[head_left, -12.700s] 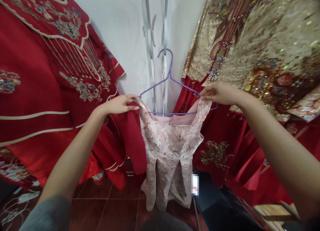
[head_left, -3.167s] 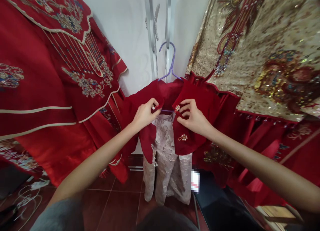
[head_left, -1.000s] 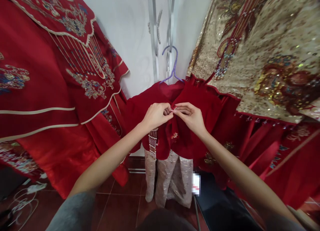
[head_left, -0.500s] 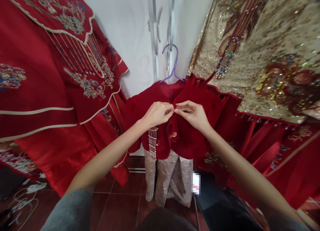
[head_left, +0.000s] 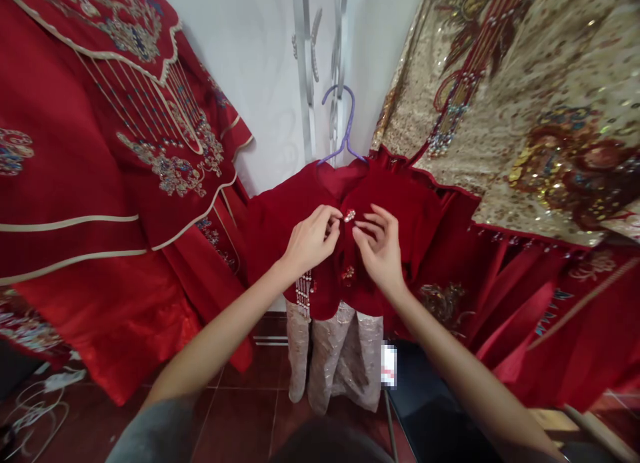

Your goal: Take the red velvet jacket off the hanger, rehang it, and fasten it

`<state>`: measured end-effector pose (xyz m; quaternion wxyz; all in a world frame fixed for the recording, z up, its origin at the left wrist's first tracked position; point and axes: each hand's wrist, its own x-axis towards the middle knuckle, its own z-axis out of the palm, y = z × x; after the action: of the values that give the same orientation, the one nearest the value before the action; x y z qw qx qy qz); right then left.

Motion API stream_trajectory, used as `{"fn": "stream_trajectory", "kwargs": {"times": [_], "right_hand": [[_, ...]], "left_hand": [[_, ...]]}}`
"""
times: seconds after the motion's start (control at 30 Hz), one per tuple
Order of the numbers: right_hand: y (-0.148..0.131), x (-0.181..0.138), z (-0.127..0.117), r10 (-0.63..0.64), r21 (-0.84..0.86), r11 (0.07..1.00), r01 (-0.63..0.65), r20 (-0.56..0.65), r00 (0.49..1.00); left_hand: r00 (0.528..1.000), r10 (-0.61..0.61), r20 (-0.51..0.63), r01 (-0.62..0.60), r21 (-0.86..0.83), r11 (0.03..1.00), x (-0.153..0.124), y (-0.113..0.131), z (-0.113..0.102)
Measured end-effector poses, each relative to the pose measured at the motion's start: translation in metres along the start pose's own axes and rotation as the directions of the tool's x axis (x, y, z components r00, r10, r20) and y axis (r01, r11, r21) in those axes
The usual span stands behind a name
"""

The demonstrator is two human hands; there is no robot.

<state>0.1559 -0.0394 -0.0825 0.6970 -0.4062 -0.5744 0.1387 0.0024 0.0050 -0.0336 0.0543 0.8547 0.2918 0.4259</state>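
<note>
A matt, velvet-like cloth is seen on the red jacket; glossy sequins on the gold garment; smooth coating on the purple hanger.

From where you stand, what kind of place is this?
Probably a bridal or costume dress shop, or its storage corner. Heavily embroidered red robes and a gold sequined gown hang close on both sides, and a red velvet jacket hangs on a purple hanger from a metal rack.

Red embroidered robe left; gold sequinned garment right; cables on floor.
</note>
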Motion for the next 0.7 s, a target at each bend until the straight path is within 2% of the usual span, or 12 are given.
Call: {"fn": "stream_trajectory", "kwargs": {"times": [0.03,0.13,0.17,0.23,0.33,0.43,0.53,0.63,0.7], "right_hand": [[0.003,-0.016,0.003,-0.033,-0.072,0.997,0.031,-0.023,0.999],[0.020,-0.057,0.004,-0.163,-0.347,0.919,0.186,0.097,0.982],[0.026,-0.064,0.002,-0.144,-0.409,0.894,0.181,0.120,0.982],[0.034,-0.071,-0.004,-0.032,-0.490,0.865,0.105,0.155,0.987],[0.031,-0.067,-0.020,0.194,-0.487,0.866,-0.116,0.112,0.975],[0.002,-0.060,-0.039,0.272,-0.340,0.907,-0.247,0.029,0.962],[-0.043,-0.056,-0.053,0.261,-0.225,0.942,-0.249,0.021,0.965],[-0.082,-0.053,-0.054,0.179,-0.203,0.969,-0.141,0.182,0.967],[-0.093,-0.052,-0.044,0.149,-0.209,0.974,-0.089,0.289,0.946]], "left_hand": [[0.998,-0.046,-0.039,0.043,-0.072,0.996,-0.010,-0.001,0.005],[0.988,-0.139,-0.073,0.125,-0.170,0.978,-0.039,-0.003,0.022],[0.986,-0.152,-0.063,0.139,-0.169,0.976,-0.047,-0.004,0.028],[0.982,-0.185,-0.030,0.178,-0.168,0.970,-0.057,-0.006,0.039],[0.976,-0.217,0.007,0.213,-0.242,0.947,-0.062,-0.008,0.050],[0.984,-0.179,0.001,0.172,-0.274,0.946,-0.061,-0.010,0.054],[0.987,-0.152,0.052,0.160,-0.241,0.957,-0.059,-0.010,0.054],[0.986,-0.131,0.102,0.151,-0.225,0.963,-0.057,-0.010,0.056],[0.987,-0.128,0.095,0.148,-0.257,0.955,-0.057,-0.008,0.058]]}}
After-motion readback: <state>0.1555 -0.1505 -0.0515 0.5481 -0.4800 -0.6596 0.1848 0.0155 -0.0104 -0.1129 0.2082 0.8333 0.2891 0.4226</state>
